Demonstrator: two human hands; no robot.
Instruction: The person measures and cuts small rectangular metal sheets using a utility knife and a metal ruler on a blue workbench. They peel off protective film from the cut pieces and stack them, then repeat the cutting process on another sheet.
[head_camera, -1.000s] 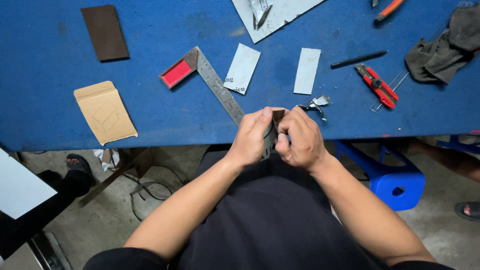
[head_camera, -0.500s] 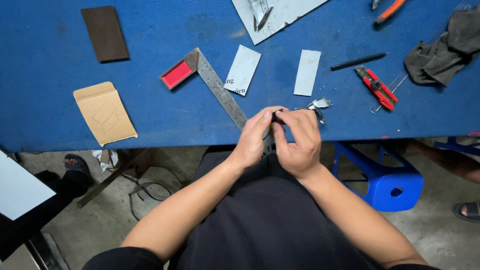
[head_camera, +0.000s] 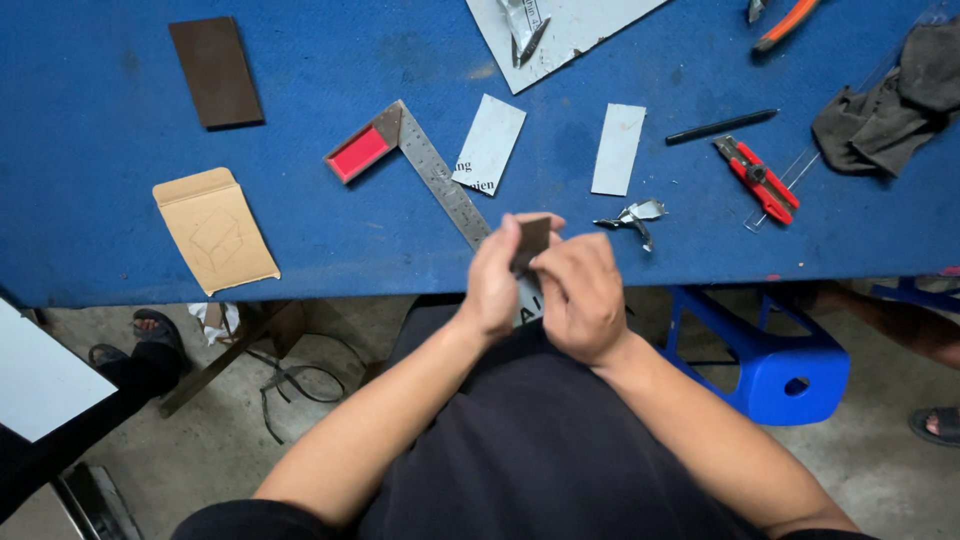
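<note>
The left hand (head_camera: 495, 275) and right hand (head_camera: 580, 290) both pinch 1 small dark brown piece (head_camera: 531, 242), fingers closed on it, at the near edge of the blue desk (head_camera: 100, 150). A steel square with a red handle (head_camera: 420, 165) lies just beyond the hands, its blade running under them.

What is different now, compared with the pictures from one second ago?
Both hands, left hand and right hand, stay closed on the small dark piece, now turned up so its flat face shows. The try square, cutter and cardboard did not move.
</note>
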